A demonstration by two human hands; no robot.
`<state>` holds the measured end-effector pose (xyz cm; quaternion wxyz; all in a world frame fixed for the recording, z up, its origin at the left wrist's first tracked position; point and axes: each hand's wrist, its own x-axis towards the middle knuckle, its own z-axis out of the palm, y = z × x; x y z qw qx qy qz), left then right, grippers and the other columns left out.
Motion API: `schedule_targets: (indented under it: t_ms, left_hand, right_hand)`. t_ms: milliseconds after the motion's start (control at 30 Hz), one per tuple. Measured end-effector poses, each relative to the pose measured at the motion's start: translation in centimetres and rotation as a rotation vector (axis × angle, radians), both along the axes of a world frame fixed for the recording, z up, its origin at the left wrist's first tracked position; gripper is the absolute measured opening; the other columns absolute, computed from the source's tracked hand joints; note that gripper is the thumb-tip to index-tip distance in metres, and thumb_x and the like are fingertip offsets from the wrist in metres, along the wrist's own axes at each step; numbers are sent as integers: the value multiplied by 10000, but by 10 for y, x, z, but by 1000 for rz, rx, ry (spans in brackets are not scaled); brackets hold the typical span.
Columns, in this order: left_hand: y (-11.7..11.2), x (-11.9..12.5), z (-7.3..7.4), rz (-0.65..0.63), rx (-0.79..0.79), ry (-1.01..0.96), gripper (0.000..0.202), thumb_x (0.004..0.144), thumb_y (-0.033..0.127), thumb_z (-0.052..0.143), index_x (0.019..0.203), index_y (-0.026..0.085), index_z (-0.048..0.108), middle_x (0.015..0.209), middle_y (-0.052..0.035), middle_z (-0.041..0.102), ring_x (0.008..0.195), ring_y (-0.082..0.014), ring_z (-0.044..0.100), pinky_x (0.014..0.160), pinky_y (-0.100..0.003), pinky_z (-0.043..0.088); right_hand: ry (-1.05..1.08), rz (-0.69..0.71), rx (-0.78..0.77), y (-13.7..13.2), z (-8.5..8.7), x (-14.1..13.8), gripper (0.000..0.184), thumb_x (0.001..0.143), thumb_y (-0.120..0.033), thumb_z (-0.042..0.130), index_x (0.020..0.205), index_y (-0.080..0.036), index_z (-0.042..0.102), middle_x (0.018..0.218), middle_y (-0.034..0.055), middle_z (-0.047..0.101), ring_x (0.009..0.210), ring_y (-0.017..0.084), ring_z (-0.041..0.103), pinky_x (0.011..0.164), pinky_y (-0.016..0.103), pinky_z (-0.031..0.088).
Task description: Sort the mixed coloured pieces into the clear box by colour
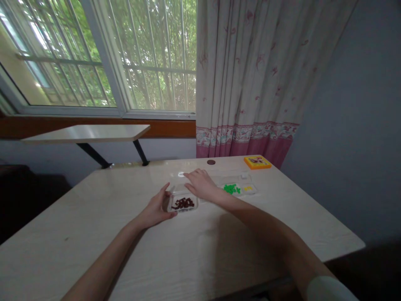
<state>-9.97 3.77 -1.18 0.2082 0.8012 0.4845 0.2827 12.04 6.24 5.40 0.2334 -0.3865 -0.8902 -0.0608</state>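
Observation:
My left hand [157, 209] curves around the left side of a small clear plastic box [184, 210], thumb at the near edge and fingers at the far corner. Inside lie many small dark brown pieces [183, 203]. The box's clear lid [179, 189] appears to stand raised at its back. My right hand [201, 184] hovers over the far right of the box, index finger stretched out and thumb apart; whether it touches the lid I cannot tell. Beside my right wrist sit green pieces [231, 188] and yellow pieces [247, 188] in clear containers, partly hidden by my forearm.
A yellow-orange box [257, 162] rests at the table's far right corner. A dark round disc [211, 162] is set near the back edge. At the back left, a raised shelf [94, 132] stands on dark legs. Window and curtain [244, 83] border the table [150, 259].

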Motion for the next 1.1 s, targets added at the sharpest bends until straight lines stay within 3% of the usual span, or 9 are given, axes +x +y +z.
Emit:
schedule_targets:
  t_ms: [133, 267, 433, 667, 933, 1100]
  left_hand:
    - [-1, 0, 4, 5, -43, -13, 988, 608, 386, 668, 1365, 158, 74, 1120, -112, 490, 1038, -254, 494, 932, -438, 352]
    - [-1, -4, 9, -79, -148, -92, 990, 550, 421, 716, 1341, 152, 185, 1169, -139, 478, 1079, -280, 468, 931, -443, 355]
    - [1, -7, 7, -154, -247, -237, 614, 710, 460, 578, 1214, 161, 396, 1210, -118, 474, 1120, -240, 453, 956, -383, 358]
    - [3, -7, 3, -129, -99, -108, 552, 695, 413, 613, 1157, 160, 447, 1176, -111, 500, 1088, -251, 477, 963, -408, 361]
    - [5, -8, 1, -126, -62, -68, 562, 687, 433, 613, 1156, 171, 450, 1169, -100, 516, 1077, -246, 488, 957, -419, 364]
    - [4, -7, 3, -89, 27, 6, 644, 599, 449, 678, 1136, 163, 468, 1147, -110, 528, 1057, -269, 498, 934, -424, 375]
  right_hand:
    - [46, 131, -69, -10, -12, 3, 290, 908, -299, 371, 977, -154, 613, 908, 63, 638, 908, 164, 517, 826, 298, 341]
    - [49, 259, -119, -23, -31, 7, 188, 857, -252, 478, 933, -165, 627, 855, 39, 636, 856, 142, 543, 787, 255, 359]
    - [92, 287, -115, -26, -47, 8, 160, 815, -232, 537, 933, -176, 629, 880, 40, 615, 866, 139, 531, 789, 252, 359]
    - [116, 261, -125, -27, -54, 7, 153, 821, -249, 541, 913, -180, 641, 884, 37, 620, 857, 140, 521, 786, 251, 362]
    - [123, 206, -112, -28, -62, 7, 173, 833, -296, 531, 921, -205, 649, 865, 26, 630, 844, 150, 527, 761, 259, 356]
    - [115, 201, -129, -29, -59, 6, 172, 834, -295, 527, 920, -208, 648, 862, 33, 630, 861, 158, 525, 779, 278, 353]
